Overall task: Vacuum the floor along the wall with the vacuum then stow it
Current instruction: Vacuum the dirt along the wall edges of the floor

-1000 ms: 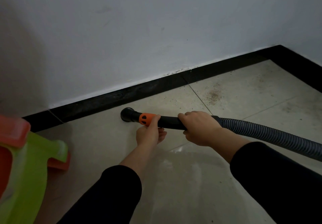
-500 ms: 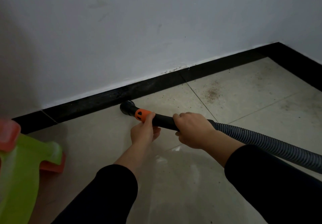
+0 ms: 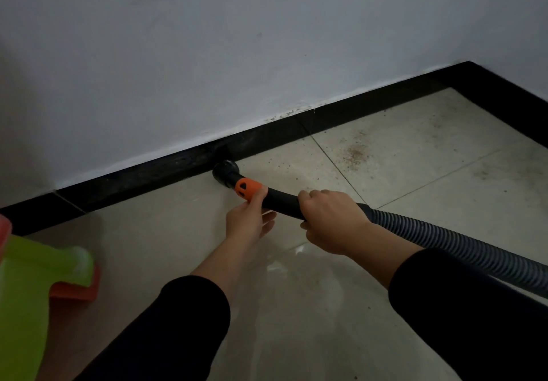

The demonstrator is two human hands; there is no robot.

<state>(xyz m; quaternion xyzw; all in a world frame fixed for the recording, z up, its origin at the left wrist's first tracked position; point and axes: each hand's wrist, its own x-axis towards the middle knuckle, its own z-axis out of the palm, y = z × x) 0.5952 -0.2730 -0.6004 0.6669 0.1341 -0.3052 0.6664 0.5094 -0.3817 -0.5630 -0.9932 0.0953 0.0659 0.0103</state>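
Observation:
A black vacuum tube with an orange collar [image 3: 247, 188] ends in a round black nozzle [image 3: 225, 171] that sits on the tiled floor against the black skirting board [image 3: 142, 177]. My left hand [image 3: 247, 220] holds the tube from below, thumb on the orange collar, fingers under it. My right hand [image 3: 329, 220] grips the black tube just behind, where the ribbed grey hose [image 3: 444, 243] begins and runs off to the right edge. The vacuum's body is out of view.
A white wall [image 3: 237, 54] rises above the skirting; a corner lies at the far right. Dirt specks and a brownish stain [image 3: 355, 155] mark the tiles to the right of the nozzle. A green and orange plastic object [image 3: 38, 277] stands at the lower left.
The nozzle has slid to the right along the skirting, closer to it, with both hands keeping their hold. The view has shifted slightly.

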